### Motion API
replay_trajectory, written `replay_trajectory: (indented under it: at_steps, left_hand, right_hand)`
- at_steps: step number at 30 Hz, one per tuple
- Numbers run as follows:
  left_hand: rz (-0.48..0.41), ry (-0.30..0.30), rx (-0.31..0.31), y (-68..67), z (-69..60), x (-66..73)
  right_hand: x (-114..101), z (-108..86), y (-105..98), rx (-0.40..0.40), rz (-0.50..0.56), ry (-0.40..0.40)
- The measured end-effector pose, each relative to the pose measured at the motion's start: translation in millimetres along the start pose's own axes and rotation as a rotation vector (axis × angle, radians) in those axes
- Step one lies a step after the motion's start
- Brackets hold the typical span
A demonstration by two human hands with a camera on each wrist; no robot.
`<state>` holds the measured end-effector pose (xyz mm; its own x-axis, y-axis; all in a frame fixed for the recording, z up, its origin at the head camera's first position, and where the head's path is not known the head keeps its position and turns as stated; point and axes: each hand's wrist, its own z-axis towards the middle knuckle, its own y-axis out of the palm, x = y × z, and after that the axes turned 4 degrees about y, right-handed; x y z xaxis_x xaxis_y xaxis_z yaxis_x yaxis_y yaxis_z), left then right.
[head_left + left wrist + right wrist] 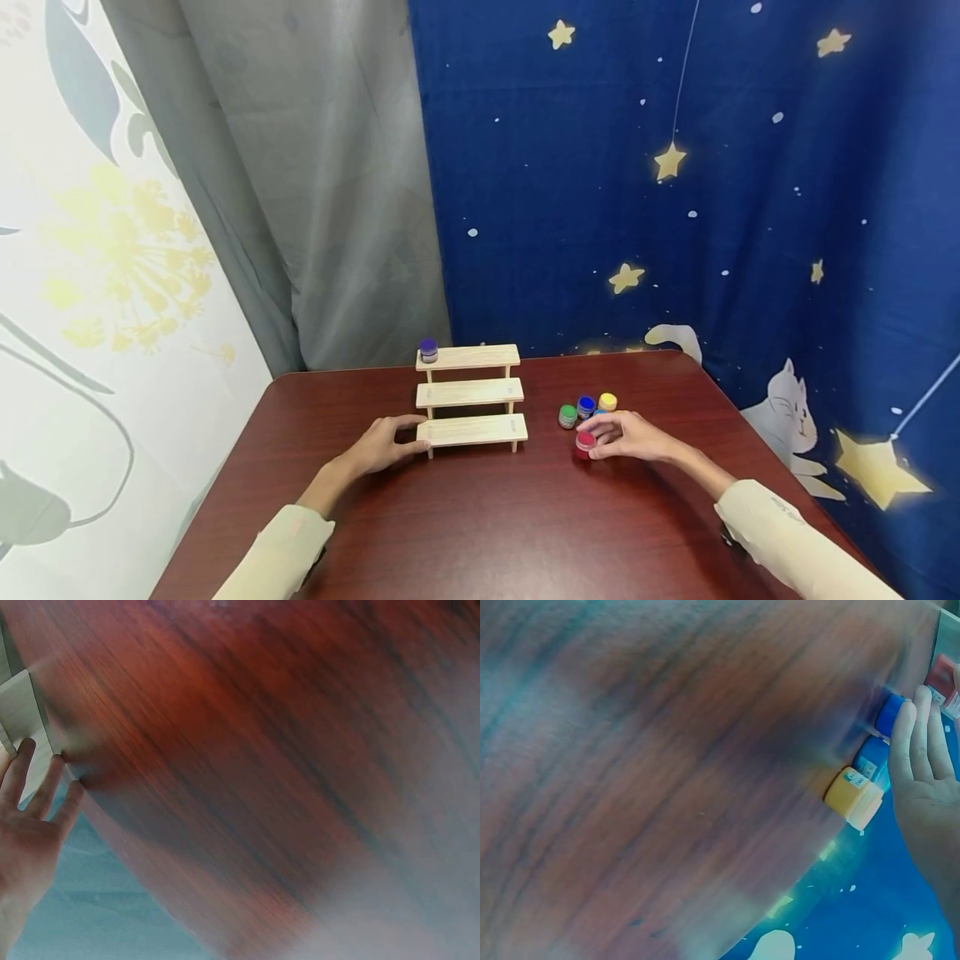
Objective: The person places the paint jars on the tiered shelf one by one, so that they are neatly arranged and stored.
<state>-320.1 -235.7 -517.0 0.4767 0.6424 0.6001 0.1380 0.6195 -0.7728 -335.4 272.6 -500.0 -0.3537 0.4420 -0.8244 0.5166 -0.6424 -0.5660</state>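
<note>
A small three-step wooden display stand stands on the table. My left hand holds the left end of its lowest step, fingers at the back and thumb in front. In the left wrist view, the fingers lie against the pale wood. With thumb and fingers, my right hand pinches a red-lidded paint jar to the right of the stand. Beside that hand are paint jars in green, dark blue and yellow. A lighter blue jar is partly hidden by them and the hand.
On the top step's left end sits a purple paint jar. The dark red-brown table reaches back to a grey curtain and a blue starry curtain. A patterned white surface borders the left.
</note>
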Motion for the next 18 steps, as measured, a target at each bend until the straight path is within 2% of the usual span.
replay_trajectory:
  at_steps: [8, 15, 18]
  left_hand:
    - [0.013, -0.010, 0.005, 1.9, -1.6, -0.8]
    - [0.008, -0.022, 0.004, 1.6, -1.2, -0.4]
    - [0.009, -0.020, 0.004, 1.2, -0.3, 0.2]
  right_hand:
    - [-12, 15.2, -4, 0.003, -0.039, -0.024]
    - [-26, 28.9, -9, 0.034, -0.133, -0.039]
    - [-31, 34.1, -11, 0.048, -0.141, -0.036]
